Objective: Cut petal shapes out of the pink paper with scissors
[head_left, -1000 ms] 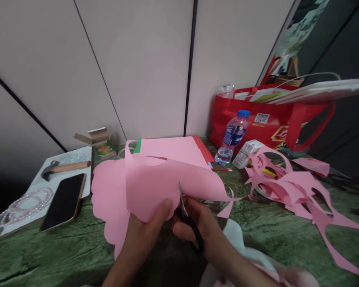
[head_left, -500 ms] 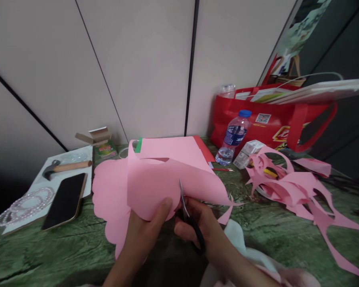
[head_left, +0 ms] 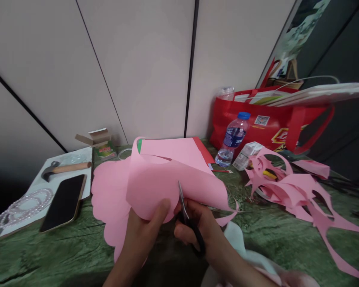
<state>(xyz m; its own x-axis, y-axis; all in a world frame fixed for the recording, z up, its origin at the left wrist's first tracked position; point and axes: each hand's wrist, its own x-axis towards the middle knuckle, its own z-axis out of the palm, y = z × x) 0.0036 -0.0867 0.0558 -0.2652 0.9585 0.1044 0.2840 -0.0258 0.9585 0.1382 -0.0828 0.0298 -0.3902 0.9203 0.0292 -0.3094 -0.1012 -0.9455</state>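
My left hand [head_left: 149,227] pinches the lower edge of a curled sheet of pink paper [head_left: 155,183], thumb on top and the other fingers hidden beneath. In my right hand [head_left: 197,223] is a pair of scissors [head_left: 184,207] with black handles, its blade lying against the paper just right of my left thumb. A narrow cut strip curls off the sheet at the right. Under and left of it lie pink scalloped paper pieces [head_left: 109,199]. Behind, a stack of flat pink sheets [head_left: 179,147] rests on the table, with red and green edges showing.
Pink paper scraps [head_left: 299,191] heap at the right, beside a water bottle [head_left: 235,139], a small white box [head_left: 247,154] and a red bag [head_left: 257,127]. At left are a hammer [head_left: 66,168], a phone [head_left: 64,203], bead strings [head_left: 24,207] and a green box [head_left: 105,150].
The cut strip at the sheet's right end has shifted and curled upward. Both hands and the scissors stay nearly in place, and the view has moved slightly.
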